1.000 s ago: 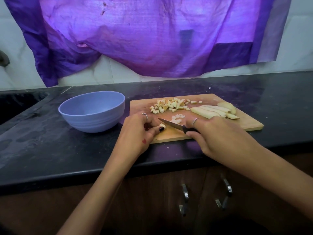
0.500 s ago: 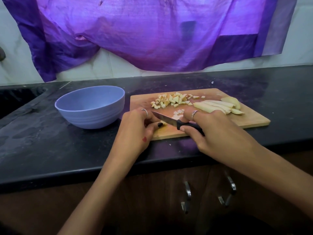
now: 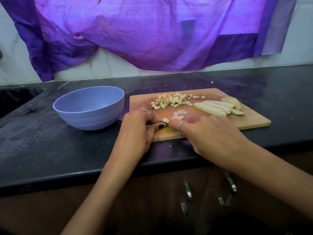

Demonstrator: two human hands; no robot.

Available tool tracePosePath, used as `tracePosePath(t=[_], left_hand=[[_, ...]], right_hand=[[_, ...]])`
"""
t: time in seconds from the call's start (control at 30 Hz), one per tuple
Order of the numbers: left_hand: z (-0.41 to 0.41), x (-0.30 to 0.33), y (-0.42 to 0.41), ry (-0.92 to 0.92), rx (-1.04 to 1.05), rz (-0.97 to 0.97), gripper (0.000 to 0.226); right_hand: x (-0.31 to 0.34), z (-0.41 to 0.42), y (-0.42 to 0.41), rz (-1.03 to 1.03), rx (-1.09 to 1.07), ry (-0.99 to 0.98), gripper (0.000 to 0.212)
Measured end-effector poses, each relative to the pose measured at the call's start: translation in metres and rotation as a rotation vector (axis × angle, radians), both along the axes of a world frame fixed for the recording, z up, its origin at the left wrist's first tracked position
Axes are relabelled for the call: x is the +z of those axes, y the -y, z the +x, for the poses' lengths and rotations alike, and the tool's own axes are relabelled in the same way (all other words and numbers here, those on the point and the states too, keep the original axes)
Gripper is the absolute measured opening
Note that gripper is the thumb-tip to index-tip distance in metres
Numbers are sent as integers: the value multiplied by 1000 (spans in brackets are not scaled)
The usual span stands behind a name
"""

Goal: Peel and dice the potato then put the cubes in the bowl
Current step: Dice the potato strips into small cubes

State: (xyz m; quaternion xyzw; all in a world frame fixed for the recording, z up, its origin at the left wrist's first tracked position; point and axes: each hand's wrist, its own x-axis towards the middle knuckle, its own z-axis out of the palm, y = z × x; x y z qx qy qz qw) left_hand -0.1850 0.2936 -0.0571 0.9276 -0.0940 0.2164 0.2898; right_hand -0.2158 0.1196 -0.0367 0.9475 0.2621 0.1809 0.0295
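A wooden cutting board [image 3: 254, 122] lies on the black counter. A pile of potato cubes [image 3: 171, 100] sits at its far middle, with a few pale cubes [image 3: 179, 114] nearer me. Peeled potato strips [image 3: 216, 107] lie to the right. My left hand [image 3: 135, 131] is curled at the board's left front, fingertips pinching a small potato piece that is mostly hidden. My right hand [image 3: 208, 136] grips the knife [image 3: 165, 122]; only the blade tip shows, down on the board against my left fingertips. One cut cube [image 3: 165, 119] lies beside the blade. The blue bowl [image 3: 88, 107] stands left of the board.
A purple cloth [image 3: 152, 31] hangs on the tiled wall behind the counter. A dark sink recess [image 3: 15, 97] is at the far left. Cabinet doors with metal handles [image 3: 188, 194] are below the counter edge.
The knife has come down and shifted left toward my left fingertips, and my right hand now covers the handle and most of the blade. A fresh cube lies by the blade.
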Motion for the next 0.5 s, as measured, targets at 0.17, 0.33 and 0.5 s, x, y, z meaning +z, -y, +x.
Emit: tracePosePath(t=[0.17, 0.33, 0.5], left_hand=[[-1, 1, 0, -21, -12, -19, 6], [-1, 0, 1, 18, -36, 13, 13], [3, -5, 2, 98, -63, 61, 11]], right_hand=[[3, 3, 5, 427, -32, -107, 9], [-1, -6, 3, 453, -15, -118, 8], [-3, -9, 2, 482, -37, -133, 12]])
